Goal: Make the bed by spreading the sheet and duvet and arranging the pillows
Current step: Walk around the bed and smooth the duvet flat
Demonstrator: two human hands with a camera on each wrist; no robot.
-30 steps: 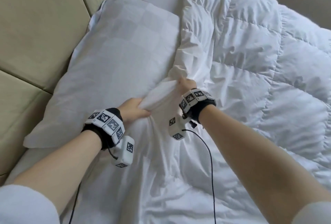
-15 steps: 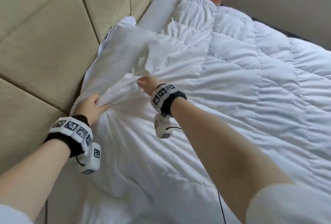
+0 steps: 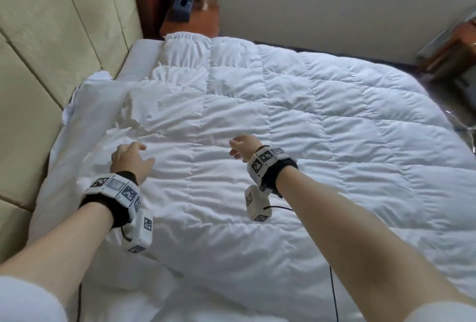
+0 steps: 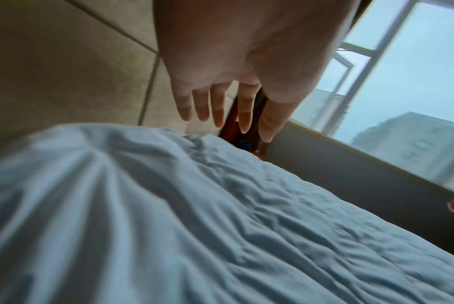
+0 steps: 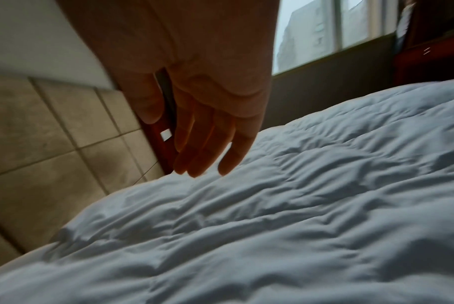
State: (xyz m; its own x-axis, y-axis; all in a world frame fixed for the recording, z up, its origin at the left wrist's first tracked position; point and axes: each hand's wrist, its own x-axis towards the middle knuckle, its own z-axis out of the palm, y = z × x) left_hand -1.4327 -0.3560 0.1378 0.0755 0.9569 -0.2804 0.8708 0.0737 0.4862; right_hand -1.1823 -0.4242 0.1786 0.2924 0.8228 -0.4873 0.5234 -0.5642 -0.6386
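Observation:
A white quilted duvet lies spread over the bed, its top edge drawn up over the pillow by the headboard; only a strip of the pillow shows. My left hand hovers just above the duvet near the pillow, fingers straight and spread, holding nothing; the left wrist view shows the same left hand above the duvet. My right hand is over the middle of the duvet, fingers relaxed and empty. In the right wrist view the right hand hangs just above the duvet.
A beige padded headboard runs along the left. A strip of white sheet shows beyond the duvet's top edge. A wooden nightstand stands at the far corner, a white wall behind, and wooden furniture at the right.
Both hands gripped the duvet's top edge and drew it up over the pillow. They have now let go and opened, and the right hand has moved right, away from the left.

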